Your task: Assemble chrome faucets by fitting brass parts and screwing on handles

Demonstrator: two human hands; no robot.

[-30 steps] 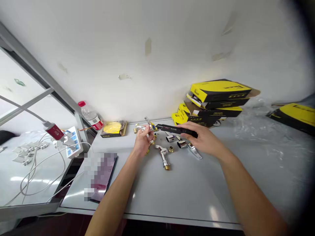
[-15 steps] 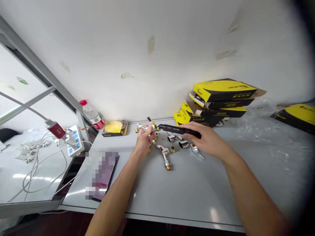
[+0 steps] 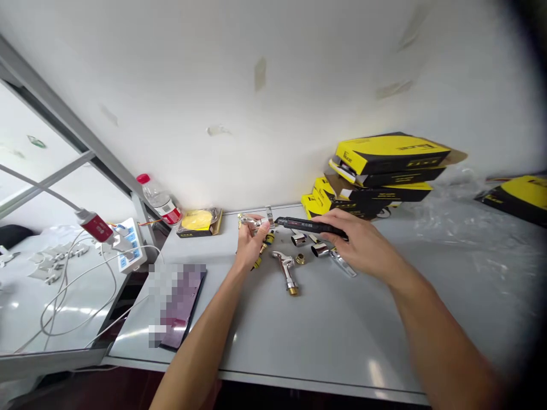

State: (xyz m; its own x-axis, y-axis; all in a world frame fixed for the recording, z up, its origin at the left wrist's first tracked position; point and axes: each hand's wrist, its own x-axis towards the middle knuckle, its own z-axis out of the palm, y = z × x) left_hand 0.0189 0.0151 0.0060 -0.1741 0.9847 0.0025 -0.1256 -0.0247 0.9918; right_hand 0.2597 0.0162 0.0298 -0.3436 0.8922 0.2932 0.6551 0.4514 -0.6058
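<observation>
Faucet (image 3: pixel 247 219) gripped, L hand (image 3: pixel 250 246); lever (image 3: pixel 269 214) more upright vs b4; R hand (image 3: pixel 354 238) grips tool (image 3: pixel 301 225).

The left hand (image 3: pixel 248 245) grips a chrome faucet (image 3: pixel 245 220), and the right hand (image 3: pixel 354 234) holds a black screwdriver (image 3: pixel 305 225) with its tip at the faucet. On the table (image 3: pixel 325 330), a second chrome faucet (image 3: pixel 288 275) lies beside a brass fitting (image 3: pixel 300 261), and yellow-and-black boxes (image 3: pixel 380 179) are stacked by the wall (image 3: pixel 290 125).

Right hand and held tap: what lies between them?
In the head view, a black tool, held by the right hand, its tip near the tap.
</observation>
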